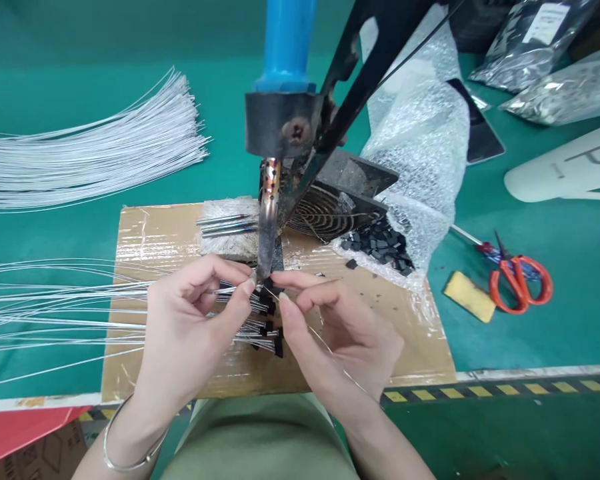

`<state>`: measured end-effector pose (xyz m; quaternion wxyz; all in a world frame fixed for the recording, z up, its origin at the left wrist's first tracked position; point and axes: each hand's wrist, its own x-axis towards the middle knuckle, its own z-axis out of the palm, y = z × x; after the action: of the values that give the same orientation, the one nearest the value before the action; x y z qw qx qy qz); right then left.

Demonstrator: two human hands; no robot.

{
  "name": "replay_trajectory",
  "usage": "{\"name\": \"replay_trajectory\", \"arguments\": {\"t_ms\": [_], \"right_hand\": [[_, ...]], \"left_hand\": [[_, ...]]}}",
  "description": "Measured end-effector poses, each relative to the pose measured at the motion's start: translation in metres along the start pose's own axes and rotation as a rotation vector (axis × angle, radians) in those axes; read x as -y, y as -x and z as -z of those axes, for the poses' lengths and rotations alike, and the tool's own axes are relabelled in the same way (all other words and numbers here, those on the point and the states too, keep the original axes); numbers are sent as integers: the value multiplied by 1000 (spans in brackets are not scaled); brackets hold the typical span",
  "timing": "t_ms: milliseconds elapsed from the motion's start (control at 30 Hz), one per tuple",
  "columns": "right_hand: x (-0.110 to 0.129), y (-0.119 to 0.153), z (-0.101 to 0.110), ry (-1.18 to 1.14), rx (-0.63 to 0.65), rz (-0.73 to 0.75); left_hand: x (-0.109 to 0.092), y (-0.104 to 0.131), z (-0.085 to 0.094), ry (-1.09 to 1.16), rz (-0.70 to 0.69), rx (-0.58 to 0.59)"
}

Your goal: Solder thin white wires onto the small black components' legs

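My left hand (pixel 195 320) is closed, pinching a thin white wire (pixel 217 291) near its end, right by the tip of a soldering iron (pixel 267 233). The iron has a blue handle and hangs tip-down in a black bracket (pixel 347 87). On the other side of the tip, my right hand (pixel 335 327) pinches a thin strand of solder wire (pixel 320 339) that trails back under the palm. Below the tip lie several wires ending in small black connectors (pixel 279 343). What sits exactly at the tip is partly hidden by my fingertips.
Cardboard (pixel 405 340) lies under the work. A large bundle of white wires (pixel 105 157) is at the back left. Loose black pieces (pixel 380 243) spill from a bubble-wrap bag (pixel 420 147). Red-handled scissors (pixel 520 283), a yellow sponge (pixel 469 297) and a white cup (pixel 565 163) stand right.
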<state>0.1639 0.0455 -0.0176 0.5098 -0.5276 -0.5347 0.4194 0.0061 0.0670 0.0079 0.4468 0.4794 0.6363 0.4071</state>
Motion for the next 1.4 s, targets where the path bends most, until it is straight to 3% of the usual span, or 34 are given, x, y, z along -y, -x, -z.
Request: {"name": "replay_trajectory", "arguments": {"t_ms": [1400], "right_hand": [[-2, 2, -6, 40, -41, 82]], "left_hand": [[-1, 0, -2, -1, -30, 0]]}}
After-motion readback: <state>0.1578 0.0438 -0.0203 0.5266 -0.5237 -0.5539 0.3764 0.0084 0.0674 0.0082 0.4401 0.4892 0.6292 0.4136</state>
